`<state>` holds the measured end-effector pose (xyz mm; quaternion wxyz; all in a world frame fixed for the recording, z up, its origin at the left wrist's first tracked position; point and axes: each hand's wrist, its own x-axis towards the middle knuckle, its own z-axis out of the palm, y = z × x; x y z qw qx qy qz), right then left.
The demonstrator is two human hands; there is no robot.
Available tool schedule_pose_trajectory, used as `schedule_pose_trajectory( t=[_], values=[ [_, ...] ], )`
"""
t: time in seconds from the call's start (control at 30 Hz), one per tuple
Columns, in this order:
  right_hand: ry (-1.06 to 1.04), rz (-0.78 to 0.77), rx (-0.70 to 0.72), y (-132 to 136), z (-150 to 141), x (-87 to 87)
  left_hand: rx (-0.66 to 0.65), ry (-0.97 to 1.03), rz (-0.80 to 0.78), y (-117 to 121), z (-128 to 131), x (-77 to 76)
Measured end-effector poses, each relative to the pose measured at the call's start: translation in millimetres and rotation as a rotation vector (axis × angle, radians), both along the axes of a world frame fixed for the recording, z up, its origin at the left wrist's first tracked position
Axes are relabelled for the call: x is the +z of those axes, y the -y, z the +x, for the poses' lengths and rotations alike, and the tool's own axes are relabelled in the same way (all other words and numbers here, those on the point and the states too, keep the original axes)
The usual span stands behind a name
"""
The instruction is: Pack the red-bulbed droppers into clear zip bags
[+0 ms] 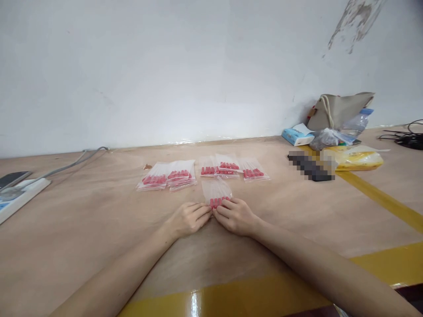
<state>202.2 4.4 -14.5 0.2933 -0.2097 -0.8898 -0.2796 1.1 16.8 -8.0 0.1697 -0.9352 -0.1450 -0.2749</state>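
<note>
A small clear plastic bag (216,187) with several red pieces in a row lies flat on the table in front of me. My left hand (191,218) pinches the bag's near edge at its left corner. Close beside it, my right hand (236,215) has its fingers closed on the same edge, covering the right part of the red pieces. Just beyond lie more such bags: a left stack (153,176), another stack (181,174) overlapping it, a middle group (220,167) and a bag pile at the right (254,169).
A blue tissue pack (298,134), a grey bag (343,110), a yellow tissue pack (358,158) and a dark, partly blurred object (310,165) sit at the right. Black cables (410,138) lie farther right. At the left are a phone (13,178), a power strip (24,198) and a grey cable (76,162).
</note>
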Motion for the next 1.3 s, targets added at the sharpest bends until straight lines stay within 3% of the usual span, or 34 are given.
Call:
schedule_pose_trajectory(
  t=[0.17, 0.6, 0.83, 1.0, 1.13, 1.23, 1.3],
  values=[
    [0.047, 0.015, 0.046, 0.0, 8.5, 6.9, -0.009, 0.015, 0.036, 0.2, 3.1, 0.6],
    [0.045, -0.012, -0.210, 8.0, 54.0, 5.4, 0.028, 0.047, -0.035, 3.9, 1.4, 2.5],
    [0.015, -0.044, -0.192, -3.9, 60.5, 3.2, 0.053, 0.046, -0.035, 4.7, 1.5, 4.8],
    [0.001, -0.224, -0.236, 2.6, 43.2, 10.3, 0.018, 0.108, -0.044, 4.3, 3.3, -0.1],
    [0.030, -0.364, -0.266, 6.7, 32.8, 11.2, 0.016, 0.209, -0.150, 5.1, 4.3, -5.9],
    [-0.139, -0.563, -0.154, -0.5, 53.7, 18.0, 0.122, 0.267, -0.304, 4.4, 2.5, -5.1],
    [-0.342, -0.797, -0.045, -7.2, 79.6, 27.5, 0.205, 0.263, -0.423, 2.6, 1.5, -3.7]
  ],
)
